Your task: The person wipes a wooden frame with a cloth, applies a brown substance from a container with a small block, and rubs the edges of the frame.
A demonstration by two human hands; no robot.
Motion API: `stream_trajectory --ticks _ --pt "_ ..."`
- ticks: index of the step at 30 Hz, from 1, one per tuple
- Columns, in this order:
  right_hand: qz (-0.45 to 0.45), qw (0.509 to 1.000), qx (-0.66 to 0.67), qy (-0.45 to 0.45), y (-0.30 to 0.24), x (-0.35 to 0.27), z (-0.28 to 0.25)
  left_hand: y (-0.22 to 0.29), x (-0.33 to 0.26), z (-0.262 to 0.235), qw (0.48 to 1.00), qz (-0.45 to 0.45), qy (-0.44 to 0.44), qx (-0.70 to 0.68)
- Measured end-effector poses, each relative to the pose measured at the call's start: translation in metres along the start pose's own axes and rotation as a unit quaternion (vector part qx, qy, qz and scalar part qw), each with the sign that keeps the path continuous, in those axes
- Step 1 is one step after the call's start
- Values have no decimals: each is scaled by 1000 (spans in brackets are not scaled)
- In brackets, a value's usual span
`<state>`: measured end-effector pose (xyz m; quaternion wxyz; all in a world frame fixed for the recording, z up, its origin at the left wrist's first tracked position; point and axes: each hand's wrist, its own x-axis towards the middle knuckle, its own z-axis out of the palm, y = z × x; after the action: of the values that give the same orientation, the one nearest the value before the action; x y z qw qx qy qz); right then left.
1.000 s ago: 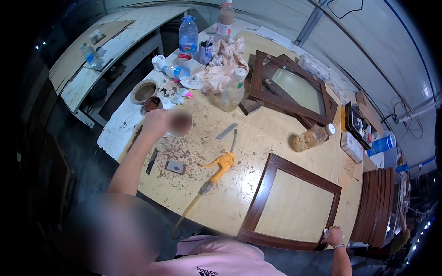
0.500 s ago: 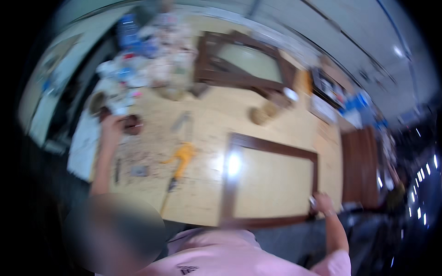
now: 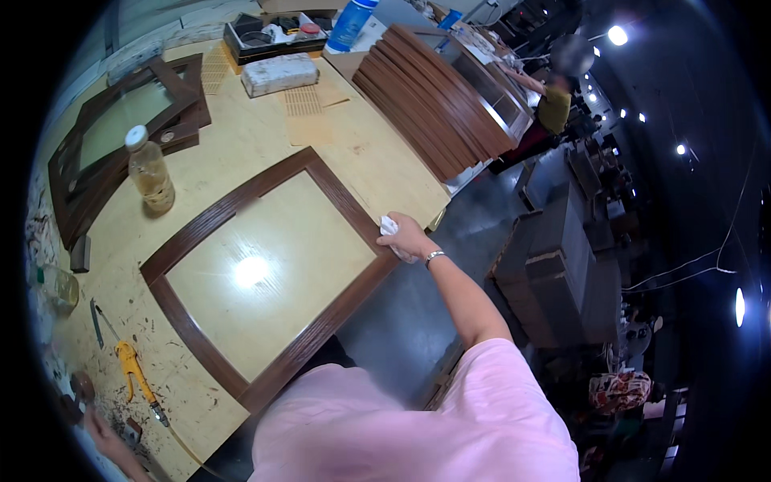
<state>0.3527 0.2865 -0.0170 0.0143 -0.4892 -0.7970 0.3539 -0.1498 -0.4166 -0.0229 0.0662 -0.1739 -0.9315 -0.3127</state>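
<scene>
A brown wood-grain door frame (image 3: 321,317) lies on the worktable, with a bright light reflected in its pale glossy middle. At its right corner, my right hand (image 3: 408,238) is closed round a crumpled white wipe (image 3: 389,226), pressing it to the frame's edge. Far off at the lower left rim is my left hand (image 3: 103,434), dim and partly cut off. Its fingertips are beside a round brown container (image 3: 83,386); whether they grip anything is unclear. Near that hand lies a yellow air blow gun (image 3: 132,371) with its hose.
A capped bottle of brownish liquid (image 3: 152,178) stands behind the frame. More brown frames (image 3: 72,181) are stacked at left. Brown panels (image 3: 434,104) lean in a row at the far right, near a wrapped white block (image 3: 279,75) and a black tray (image 3: 241,52). Another person (image 3: 554,108) stands beyond.
The view has swung to the right, putting my left hand at the lower left rim. My right hand stays at the frame's corner. The picture is sharper.
</scene>
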Motion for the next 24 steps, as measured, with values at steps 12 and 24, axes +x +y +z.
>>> stream_trajectory --ticks 12,24 --pt "-47 998 39 19 28 -31 -8 340 -182 157 913 198 -286 -213" --pt "-83 989 122 -31 53 -36 -18 419 -223 202 934 236 -249 -99"
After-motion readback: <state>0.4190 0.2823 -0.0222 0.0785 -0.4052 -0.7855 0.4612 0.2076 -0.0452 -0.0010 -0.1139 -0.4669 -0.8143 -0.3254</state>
